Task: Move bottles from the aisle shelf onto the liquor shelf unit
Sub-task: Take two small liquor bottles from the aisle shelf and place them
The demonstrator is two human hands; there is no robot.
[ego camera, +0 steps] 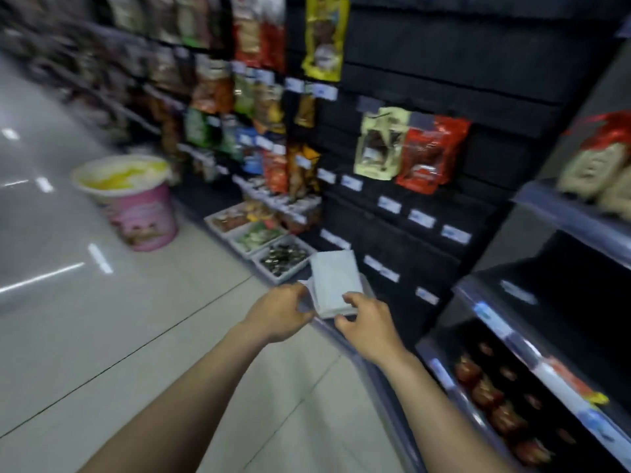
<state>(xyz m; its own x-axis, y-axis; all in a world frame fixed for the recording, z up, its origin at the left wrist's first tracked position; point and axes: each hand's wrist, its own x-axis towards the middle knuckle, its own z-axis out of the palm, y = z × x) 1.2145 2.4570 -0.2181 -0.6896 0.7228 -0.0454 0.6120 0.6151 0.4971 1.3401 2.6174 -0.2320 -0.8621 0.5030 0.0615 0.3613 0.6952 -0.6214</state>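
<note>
At centre frame, low over the aisle: left hand (283, 312) curled against the near-left edge of a pale flat package (336, 283), fingers closing on it; right hand (367, 322) pinching the near-right corner, thumb on top. Held between both, probably to steady a thing too broad and thin for one grip. Package tilted, far end pointing toward the shelf foot; contents unreadable, blurred. Not a bottle by shape, so likely a side item to clear or carry, judged only.

Just beyond: white trays (263, 240) of small goods on the floor against the dark pegboard shelf (461, 80), hung with snack bags (404, 148). Pink tub (133, 203) standing apart on the tiles, left.

Right edge: lower shelf (546, 370) holding rows of dark red-capped items (491, 394), possibly the bottles; too blurred to confirm. Neither hand touching them. Liquor unit not identifiable. Task judged barely begun.
</note>
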